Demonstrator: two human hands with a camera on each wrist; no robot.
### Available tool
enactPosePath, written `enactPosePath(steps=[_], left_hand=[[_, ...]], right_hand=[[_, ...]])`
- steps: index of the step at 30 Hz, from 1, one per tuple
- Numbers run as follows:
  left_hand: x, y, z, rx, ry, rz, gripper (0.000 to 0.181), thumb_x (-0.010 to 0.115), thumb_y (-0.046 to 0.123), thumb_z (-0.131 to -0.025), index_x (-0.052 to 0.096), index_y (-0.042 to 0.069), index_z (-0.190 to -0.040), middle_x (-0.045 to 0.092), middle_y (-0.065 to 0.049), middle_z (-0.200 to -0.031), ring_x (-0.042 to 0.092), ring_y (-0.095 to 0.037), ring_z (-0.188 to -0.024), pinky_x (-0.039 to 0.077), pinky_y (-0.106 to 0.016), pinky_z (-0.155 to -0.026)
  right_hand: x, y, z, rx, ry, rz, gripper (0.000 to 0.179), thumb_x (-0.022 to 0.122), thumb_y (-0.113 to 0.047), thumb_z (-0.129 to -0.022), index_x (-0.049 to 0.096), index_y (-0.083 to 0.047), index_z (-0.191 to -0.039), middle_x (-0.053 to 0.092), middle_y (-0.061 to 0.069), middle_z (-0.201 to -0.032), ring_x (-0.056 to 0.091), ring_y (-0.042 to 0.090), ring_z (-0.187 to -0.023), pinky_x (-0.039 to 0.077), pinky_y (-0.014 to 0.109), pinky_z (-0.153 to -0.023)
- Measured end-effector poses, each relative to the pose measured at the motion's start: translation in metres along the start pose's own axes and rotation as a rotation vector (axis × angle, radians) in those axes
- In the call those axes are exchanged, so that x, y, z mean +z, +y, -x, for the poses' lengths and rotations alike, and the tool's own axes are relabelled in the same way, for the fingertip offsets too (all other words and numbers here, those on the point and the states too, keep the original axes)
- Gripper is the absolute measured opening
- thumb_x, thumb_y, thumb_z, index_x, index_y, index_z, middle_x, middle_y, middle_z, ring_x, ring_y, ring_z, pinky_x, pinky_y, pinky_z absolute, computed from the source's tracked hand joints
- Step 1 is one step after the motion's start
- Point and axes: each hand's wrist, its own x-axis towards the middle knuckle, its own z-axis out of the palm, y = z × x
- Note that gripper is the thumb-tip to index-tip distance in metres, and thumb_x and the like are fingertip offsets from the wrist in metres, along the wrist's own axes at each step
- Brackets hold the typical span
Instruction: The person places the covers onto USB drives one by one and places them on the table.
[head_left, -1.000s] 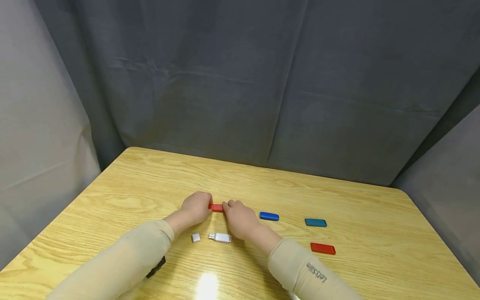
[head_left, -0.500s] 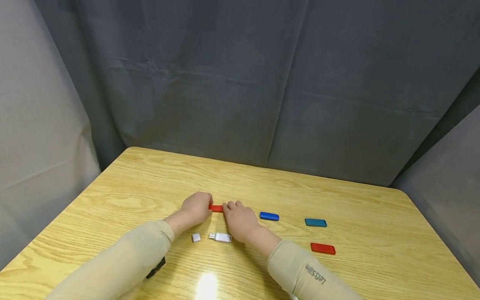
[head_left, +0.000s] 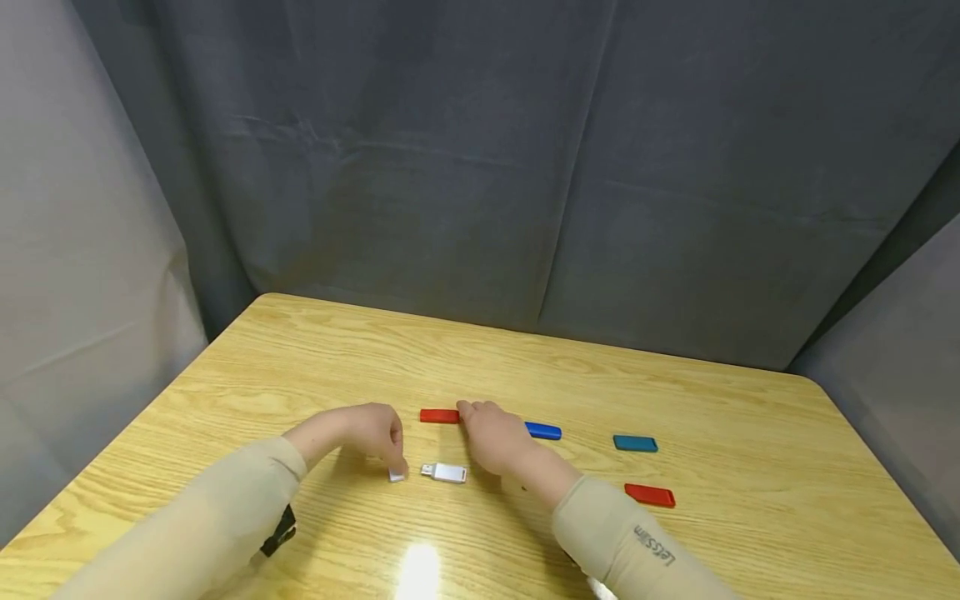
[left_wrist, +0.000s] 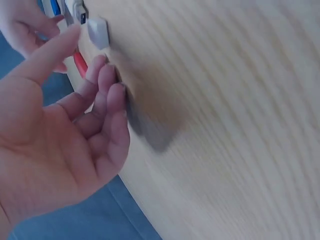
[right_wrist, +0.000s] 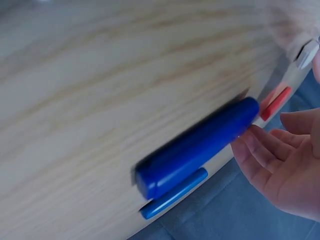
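Observation:
My left hand (head_left: 372,433) reaches down at a small white cap (head_left: 396,477), fingertips right at it. In the left wrist view the cap (left_wrist: 99,33) lies just past the spread thumb and bent fingers of that hand (left_wrist: 65,125). To its right is a white USB stick (head_left: 448,473), its metal plug bare and facing the cap. My right hand (head_left: 495,437) is over the table, fingertips beside the right end of a red USB stick (head_left: 439,416). Seen from the right wrist, this hand (right_wrist: 287,160) has thumb and fingers apart, with nothing between them.
A blue USB stick (head_left: 544,431) lies right of my right hand, partly hidden by it. Farther right are a teal USB stick (head_left: 635,443) and another red USB stick (head_left: 649,496). A grey curtain (head_left: 450,167) hangs behind the wooden table (head_left: 337,350).
My left hand has let go of the red USB stick and come nearer, to the white cap. My right hand has shifted slightly right, baring more of the red stick.

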Motion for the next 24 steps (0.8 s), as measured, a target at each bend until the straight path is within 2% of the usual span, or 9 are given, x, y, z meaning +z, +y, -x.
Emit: enactPosePath(steps=[5,11,14,20,24], left_hand=[[0.0020,0.0036,0.0048,0.035,-0.022,-0.015,0.017,0.074,0.010,-0.075,0.060,0.008,-0.066,0.048,0.006,-0.057,0.036,-0.006,-0.051,0.031,-0.019,-0.051],[0.0041,0.0066,0.0044,0.006,-0.025,0.003,0.019,0.073,0.006,-0.075,0.059,0.008,-0.063,0.044,0.005,-0.052,0.033,-0.006,-0.046,0.029,-0.018,-0.049],[0.0052,0.0068,0.0046,0.011,-0.023,-0.010,0.019,0.073,0.005,-0.075,0.059,0.008,-0.062,0.044,0.006,-0.051,0.032,-0.005,-0.045,0.028,-0.018,-0.048],[0.0051,0.0076,0.0063,0.014,-0.022,-0.040,0.020,0.071,0.004,-0.076,0.060,0.008,-0.060,0.049,0.004,-0.053,0.033,-0.005,-0.045,0.028,-0.017,-0.047],[0.0043,0.0082,0.0079,-0.010,-0.023,-0.045,0.020,0.071,0.003,-0.076,0.061,0.006,-0.059,0.058,0.000,-0.054,0.037,-0.006,-0.045,0.028,-0.018,-0.046]], right_hand=[[-0.0035,0.0046,0.0014,0.008,-0.012,-0.036,0.037,0.045,-0.011,-0.097,0.046,-0.004,-0.133,0.057,0.013,-0.129,0.053,0.027,-0.120,0.048,0.039,-0.094],[-0.0038,0.0059,0.0024,0.005,-0.021,-0.046,0.035,0.046,-0.012,-0.097,0.048,-0.003,-0.131,0.058,0.013,-0.128,0.054,0.027,-0.119,0.048,0.039,-0.093],[-0.0030,0.0063,0.0024,0.001,-0.016,-0.048,0.035,0.047,-0.012,-0.097,0.049,-0.003,-0.130,0.058,0.013,-0.127,0.055,0.027,-0.118,0.049,0.039,-0.092],[-0.0036,0.0066,0.0029,-0.021,-0.004,-0.093,0.034,0.052,-0.015,-0.095,0.051,-0.002,-0.127,0.061,0.014,-0.122,0.057,0.028,-0.113,0.050,0.040,-0.089],[-0.0056,0.0033,0.0049,-0.039,-0.024,-0.180,0.035,0.060,-0.023,-0.091,0.056,-0.001,-0.119,0.063,0.011,-0.110,0.060,0.024,-0.098,0.051,0.038,-0.082]])
